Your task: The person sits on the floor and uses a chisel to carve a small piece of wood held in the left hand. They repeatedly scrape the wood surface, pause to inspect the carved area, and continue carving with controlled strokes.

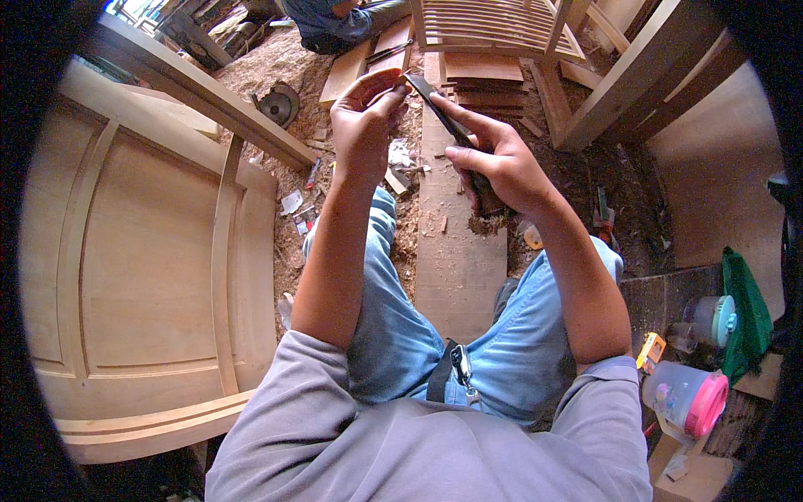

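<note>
A long, dark, bar-shaped tool (456, 130) is held in the right hand (502, 163), with the fingers wrapped around its body and the index finger laid along it. The tool is slanted in the air above a narrow wooden bench (462, 284), its far end angled up toward the left hand (368, 113). The left hand is raised with thumb and fingers brought together, right beside the tool's tip; whether something small is pinched there cannot be told. The two hands are kept apart, joined by no visible grip on the same thing.

The bench is straddled by legs in blue jeans (389, 301), and its surface is dotted with wood crumbs. Boards (483, 69) are stacked toward its far end, near a slatted wooden frame (493, 23). A large panelled wooden piece (150, 259) is seen on the left, with a round grey object (278, 105) beyond it, set among shavings (251, 77). At the top, another person's legs (335, 25) are partly shown. On the right, a pink-lidded clear container (679, 395), a turquoise-lidded jar (709, 320) and a green bag (740, 314) are grouped.
</note>
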Demonstrator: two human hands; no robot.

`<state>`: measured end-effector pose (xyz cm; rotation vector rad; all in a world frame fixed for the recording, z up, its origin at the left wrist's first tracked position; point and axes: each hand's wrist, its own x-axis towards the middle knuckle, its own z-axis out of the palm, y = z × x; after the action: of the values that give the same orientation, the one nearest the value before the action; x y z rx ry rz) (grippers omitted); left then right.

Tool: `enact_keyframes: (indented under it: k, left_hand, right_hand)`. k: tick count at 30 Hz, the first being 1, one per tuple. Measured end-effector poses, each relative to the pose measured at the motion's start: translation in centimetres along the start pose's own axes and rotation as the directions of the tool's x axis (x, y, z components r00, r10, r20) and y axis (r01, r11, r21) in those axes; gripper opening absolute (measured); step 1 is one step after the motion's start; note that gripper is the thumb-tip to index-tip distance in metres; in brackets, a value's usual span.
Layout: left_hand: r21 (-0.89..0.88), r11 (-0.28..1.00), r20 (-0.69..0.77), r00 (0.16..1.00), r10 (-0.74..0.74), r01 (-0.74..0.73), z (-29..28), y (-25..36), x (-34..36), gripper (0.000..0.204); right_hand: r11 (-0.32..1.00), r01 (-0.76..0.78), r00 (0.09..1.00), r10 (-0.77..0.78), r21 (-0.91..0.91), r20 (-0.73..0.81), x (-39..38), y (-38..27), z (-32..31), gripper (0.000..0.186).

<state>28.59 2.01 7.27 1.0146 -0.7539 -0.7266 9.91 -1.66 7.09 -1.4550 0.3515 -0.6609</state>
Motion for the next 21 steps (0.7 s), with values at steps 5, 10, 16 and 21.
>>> enact_keyframes:
  k: [5, 10, 16, 21]
  left_hand:
    - [0.073, 0.996, 0.013, 0.999, 0.053, -0.053, 0.0, -0.2, -0.2, 0.021]
    - [0.055, 0.990, 0.027, 0.991, 0.129, -0.130, 0.2, -0.3, -0.1, 0.022]
    - [0.212, 0.946, 0.074, 0.970, 0.234, -0.244, 0.4, 0.2, 0.8, 0.025]
    - [0.236, 0.955, 0.104, 0.982, 0.160, -0.181, 0.9, -0.2, 0.5, 0.021]
  right_hand:
    - [1.000, 0.020, 1.000, -0.020, -0.012, 0.000, 0.1, 0.0, 0.2, 0.062]
    - [0.999, 0.017, 0.999, -0.015, -0.038, 0.046, 0.1, 0.3, -0.4, 0.056]
    - [1.000, -0.022, 0.987, 0.019, -0.015, -0.159, 0.3, 0.3, 1.1, 0.049]
    - [0.991, 0.072, 0.861, -0.004, 0.114, -0.509, 1.5, -0.7, 0.9, 0.049]
